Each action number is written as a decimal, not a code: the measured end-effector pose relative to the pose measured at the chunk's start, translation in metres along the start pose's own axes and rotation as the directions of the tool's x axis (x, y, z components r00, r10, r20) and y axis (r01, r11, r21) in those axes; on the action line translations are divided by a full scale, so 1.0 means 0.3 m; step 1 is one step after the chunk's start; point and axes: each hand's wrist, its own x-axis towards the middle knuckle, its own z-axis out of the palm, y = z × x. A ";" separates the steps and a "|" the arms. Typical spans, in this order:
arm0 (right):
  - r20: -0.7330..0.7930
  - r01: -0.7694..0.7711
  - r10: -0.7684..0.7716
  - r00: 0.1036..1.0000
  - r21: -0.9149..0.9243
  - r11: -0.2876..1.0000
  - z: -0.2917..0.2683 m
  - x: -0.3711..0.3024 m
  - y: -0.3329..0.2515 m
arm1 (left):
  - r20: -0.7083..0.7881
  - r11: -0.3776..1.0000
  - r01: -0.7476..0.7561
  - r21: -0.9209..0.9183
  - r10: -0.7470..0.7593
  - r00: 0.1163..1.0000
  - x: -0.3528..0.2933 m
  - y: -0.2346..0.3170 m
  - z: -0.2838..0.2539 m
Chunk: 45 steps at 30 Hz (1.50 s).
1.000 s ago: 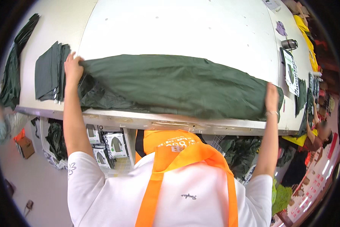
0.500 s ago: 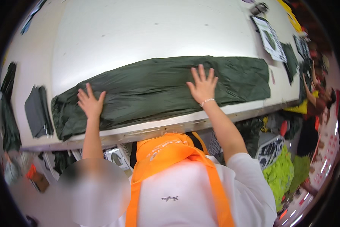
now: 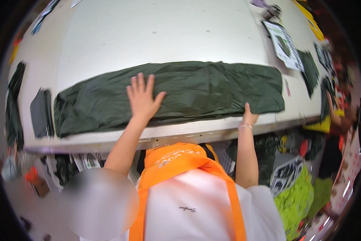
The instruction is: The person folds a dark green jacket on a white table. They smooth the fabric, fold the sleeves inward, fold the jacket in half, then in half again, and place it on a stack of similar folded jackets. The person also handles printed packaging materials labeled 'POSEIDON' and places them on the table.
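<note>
A long strip of folded dark green fabric [image 3: 188,90], thin and creased, lies across the near part of the table. My left hand [image 3: 143,100] rests flat on it left of the middle, fingers spread and holding nothing. At the strip's near edge, toward its right end, my right hand [image 3: 250,116] pinches the fabric. One digit shows on top, while the other fingers are mostly hidden at the edge.
Folded dark green bundles [image 3: 42,114] lie at the left. On the right are a printed bag [image 3: 284,46], another dark green piece [image 3: 309,72] and a small red-and-white item [image 3: 287,87]. The table's front edge [image 3: 180,136] runs before me; bright yellow-green fabric [image 3: 295,197] is piled below right.
My left hand has slid right along the fabric. My right hand has moved from lying spread on top to the near edge, farther right, and closed there.
</note>
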 end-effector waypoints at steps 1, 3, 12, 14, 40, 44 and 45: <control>-0.143 -0.120 0.107 0.984 -0.084 0.989 0.010 0.010 0.025 | -0.008 1.000 0.007 -0.020 -0.007 1.000 -0.005 0.013 0.042; 0.079 -0.264 0.252 0.964 0.288 0.920 0.010 0.060 0.028 | -0.006 0.999 0.026 -0.022 -0.026 1.000 -0.016 0.008 0.120; 0.595 -0.581 0.128 0.794 0.677 0.452 0.003 0.235 -0.271 | -0.053 0.996 0.087 -0.035 -0.089 0.995 -0.055 -0.028 0.211; 0.582 -0.419 -0.114 0.805 0.695 0.584 0.035 0.102 -0.595 | -0.040 0.987 0.094 -0.126 -0.100 0.994 -0.073 -0.024 0.203; 0.907 0.662 -0.251 -0.337 0.418 0.622 1.017 -0.783 -0.715 | 0.050 0.009 0.060 -0.998 -0.429 0.902 -0.209 -0.144 0.323; 0.928 0.715 -0.360 -0.094 0.314 0.624 0.933 -0.693 -0.629 | 0.006 0.814 0.170 -0.555 -0.201 0.980 -0.224 -0.113 0.181; 0.872 0.682 -0.482 -0.081 0.401 0.612 0.907 -0.659 -0.615 | 0.039 0.894 0.136 -0.427 -0.133 0.990 -0.221 -0.102 0.147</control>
